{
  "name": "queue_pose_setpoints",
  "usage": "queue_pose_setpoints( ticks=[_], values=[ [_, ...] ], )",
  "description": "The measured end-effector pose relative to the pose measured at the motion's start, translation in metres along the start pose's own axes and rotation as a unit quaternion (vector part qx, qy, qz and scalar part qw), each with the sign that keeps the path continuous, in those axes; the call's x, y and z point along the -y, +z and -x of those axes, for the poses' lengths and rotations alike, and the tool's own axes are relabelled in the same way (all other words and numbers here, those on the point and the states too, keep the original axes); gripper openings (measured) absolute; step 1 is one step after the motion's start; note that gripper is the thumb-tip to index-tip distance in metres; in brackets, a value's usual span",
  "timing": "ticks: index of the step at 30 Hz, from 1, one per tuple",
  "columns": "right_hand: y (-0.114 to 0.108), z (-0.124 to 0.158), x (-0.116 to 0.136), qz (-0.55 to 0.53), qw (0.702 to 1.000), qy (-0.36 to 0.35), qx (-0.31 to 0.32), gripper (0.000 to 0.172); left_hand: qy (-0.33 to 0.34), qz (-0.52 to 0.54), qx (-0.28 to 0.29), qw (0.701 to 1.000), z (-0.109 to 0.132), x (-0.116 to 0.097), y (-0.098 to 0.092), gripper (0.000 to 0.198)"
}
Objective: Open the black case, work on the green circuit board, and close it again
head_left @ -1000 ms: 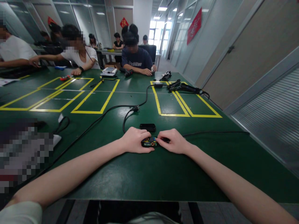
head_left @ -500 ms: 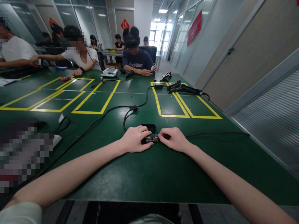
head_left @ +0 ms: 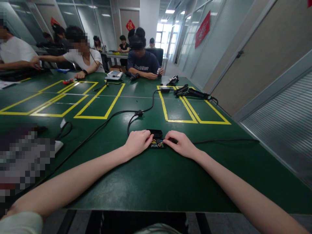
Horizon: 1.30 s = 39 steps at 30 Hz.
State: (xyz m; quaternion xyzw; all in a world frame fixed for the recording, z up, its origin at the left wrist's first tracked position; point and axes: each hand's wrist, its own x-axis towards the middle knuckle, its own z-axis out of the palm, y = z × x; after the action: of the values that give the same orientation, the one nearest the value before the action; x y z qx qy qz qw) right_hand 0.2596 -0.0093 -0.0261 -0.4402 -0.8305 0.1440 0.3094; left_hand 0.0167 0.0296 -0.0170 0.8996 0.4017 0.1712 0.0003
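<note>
An opened black power adapter (head_left: 158, 147) lies on the green table, its circuit board with copper-coloured rings facing up. Just beyond it rests an empty black shell half (head_left: 156, 133). My left hand (head_left: 136, 143) is closed at the adapter's left end, with thumb and fingers together at the board's edge; exactly what they grip is partly hidden. At the right end, my right hand (head_left: 180, 143) pinches the black cable (head_left: 219, 141) where it meets the board. The fingertips hide the joint itself. A second cable (head_left: 128, 125) with a plug passes behind my left hand.
A long black cord (head_left: 107, 120) crosses the table to a power brick (head_left: 165, 90). Yellow tape rectangles (head_left: 168, 110) mark the surface. A black tool-like item (head_left: 195, 93) lies at the far right, a drill (head_left: 134, 77) farther back. Co-workers (head_left: 143, 61) sit opposite. A blurred-out item (head_left: 26, 159) lies left.
My left hand has drawn back to the left and its spread thumb and fingers have come together, uncovering more of the board. My right fingertips have shifted slightly left.
</note>
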Motion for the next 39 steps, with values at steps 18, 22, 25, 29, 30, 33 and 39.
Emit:
queue_pose_setpoints(
  ticks=[18, 22, 25, 29, 30, 33, 39],
  values=[
    [-0.001, -0.003, 0.007, -0.077, 0.993, 0.094, 0.006, 0.016, 0.04, -0.002, -0.008, 0.999, 0.006, -0.002, 0.001, 0.04],
    [-0.002, -0.004, 0.007, -0.04, 0.995, 0.094, 0.019, 0.008, 0.041, -0.011, 0.002, 0.999, 0.004, -0.002, 0.002, 0.037],
    [-0.002, -0.005, 0.006, -0.002, 0.994, 0.107, 0.024, 0.007, 0.034, -0.022, 0.014, 0.999, 0.002, -0.003, 0.003, 0.032],
    [0.002, -0.006, 0.005, 0.015, 0.993, 0.118, 0.025, 0.008, 0.014, -0.035, 0.023, 0.999, 0.002, -0.006, 0.001, 0.026],
    [0.003, -0.006, 0.005, 0.017, 0.992, 0.119, 0.025, 0.007, 0.009, -0.038, 0.024, 0.999, 0.002, -0.006, 0.001, 0.025],
    [0.005, -0.005, 0.004, 0.023, 0.993, 0.113, 0.011, 0.003, -0.005, -0.044, 0.023, 0.999, 0.003, -0.008, -0.001, 0.022],
    [0.009, -0.002, -0.004, 0.06, 0.995, 0.053, -0.059, 0.033, -0.029, -0.051, -0.028, 0.998, 0.002, -0.003, 0.0, 0.032]
  ],
)
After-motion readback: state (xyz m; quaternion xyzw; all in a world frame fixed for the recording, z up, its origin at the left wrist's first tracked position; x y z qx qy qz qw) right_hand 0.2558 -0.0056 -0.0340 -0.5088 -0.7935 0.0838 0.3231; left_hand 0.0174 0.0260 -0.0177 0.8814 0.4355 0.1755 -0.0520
